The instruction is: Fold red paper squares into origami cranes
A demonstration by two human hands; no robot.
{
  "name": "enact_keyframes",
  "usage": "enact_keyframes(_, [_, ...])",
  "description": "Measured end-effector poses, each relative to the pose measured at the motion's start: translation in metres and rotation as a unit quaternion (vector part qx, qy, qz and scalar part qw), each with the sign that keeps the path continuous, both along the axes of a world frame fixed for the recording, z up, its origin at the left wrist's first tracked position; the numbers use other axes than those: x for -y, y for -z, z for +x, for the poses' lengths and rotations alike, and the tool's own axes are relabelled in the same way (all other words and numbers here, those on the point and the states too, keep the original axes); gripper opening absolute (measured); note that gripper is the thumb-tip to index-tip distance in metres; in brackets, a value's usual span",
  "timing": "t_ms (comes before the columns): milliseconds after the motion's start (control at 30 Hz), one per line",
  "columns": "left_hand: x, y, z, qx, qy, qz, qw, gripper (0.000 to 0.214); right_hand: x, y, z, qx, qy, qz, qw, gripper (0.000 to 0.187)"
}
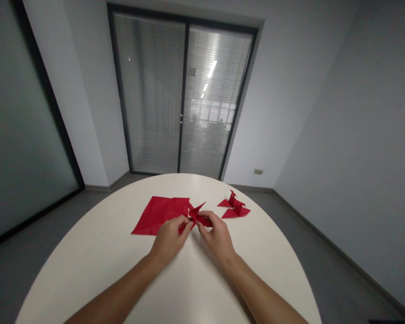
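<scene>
Pinching the folded red paper between them, left hand and right hand grips clamp it.

matt red paper sheet, creased folded paper crane, smooth white satin table

A round white table bore a flat red sheet and, well to its right, a folded red crane. Behind stood a dark-framed glass door with blinds, a grey wall, a socket and a grey floor.
</scene>
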State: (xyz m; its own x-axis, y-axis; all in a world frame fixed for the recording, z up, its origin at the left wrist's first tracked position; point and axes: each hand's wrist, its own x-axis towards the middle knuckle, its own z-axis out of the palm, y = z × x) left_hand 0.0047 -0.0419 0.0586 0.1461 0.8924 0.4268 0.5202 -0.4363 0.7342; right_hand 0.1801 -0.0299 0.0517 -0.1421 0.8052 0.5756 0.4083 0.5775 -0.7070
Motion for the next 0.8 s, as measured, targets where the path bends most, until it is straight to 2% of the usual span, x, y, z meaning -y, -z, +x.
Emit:
enact_keyframes(100, [0.001,0.006,0.007,0.041,0.019,0.003,0.999,0.015,0.002,0.003,-0.003,-0.004,-0.001,0.017,1.000,0.023])
enact_keyframes(167, [0.000,0.010,0.011,0.102,0.038,-0.024,0.994,0.013,0.002,0.003,-0.004,0.010,0.009,0.039,0.999,0.020])
enact_keyframes(300, [-0.007,0.011,0.013,0.227,0.055,-0.079,0.969,0.022,0.002,-0.001,0.001,0.074,0.006,0.128,0.989,0.022])
enact_keyframes(433, [-0.011,0.009,0.008,0.278,0.038,-0.107,0.954,0.039,0.002,-0.004,0.003,0.121,-0.040,0.178,0.976,0.034])
enact_keyframes(533, [-0.012,0.008,0.006,0.267,0.021,-0.109,0.957,0.038,0.003,-0.004,0.002,0.150,-0.047,0.170,0.973,0.047])
enact_keyframes(600, [-0.011,0.008,0.005,0.260,0.001,-0.117,0.959,0.047,0.004,-0.004,0.000,0.153,-0.036,0.154,0.975,0.048])
enact_keyframes(667, [-0.010,0.007,0.006,0.258,0.000,-0.125,0.958,0.055,0.006,-0.004,-0.002,0.140,-0.016,0.131,0.981,0.037])
enact_keyframes(800, [-0.006,0.004,0.006,0.205,0.013,-0.121,0.971,0.051,0.007,-0.003,-0.004,0.094,0.014,0.070,0.993,0.020])
